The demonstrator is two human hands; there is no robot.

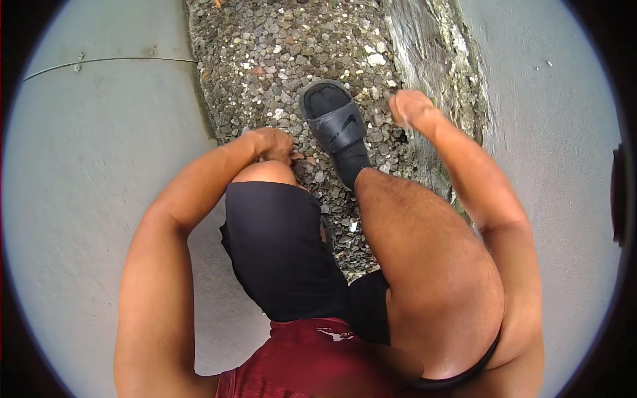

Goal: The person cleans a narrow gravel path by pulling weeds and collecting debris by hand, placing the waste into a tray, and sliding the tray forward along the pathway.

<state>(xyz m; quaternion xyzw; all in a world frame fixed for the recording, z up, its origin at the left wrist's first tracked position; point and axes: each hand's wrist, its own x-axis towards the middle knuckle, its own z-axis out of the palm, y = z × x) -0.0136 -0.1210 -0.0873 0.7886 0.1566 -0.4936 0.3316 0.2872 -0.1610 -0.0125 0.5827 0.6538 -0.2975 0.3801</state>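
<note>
My left hand [273,144] is closed, just beyond my bent left knee and low over the pebbled ground [265,79]. What it holds, if anything, is hidden. To the right, my right hand [409,108] is also closed, its fingers curled and somewhat blurred, beside the rough stone edge [441,66]. Nothing can be made out in its fingers. Between the two hands my foot in a black sock wears a dark slide sandal [338,126], planted on the pebbles.
A smooth grey surface [106,132] with a thin curved seam and small bolts lies on the left. Another grey surface [564,132] runs along the right. A dark object [618,196] shows at the far right edge. My legs and dark shorts fill the lower middle.
</note>
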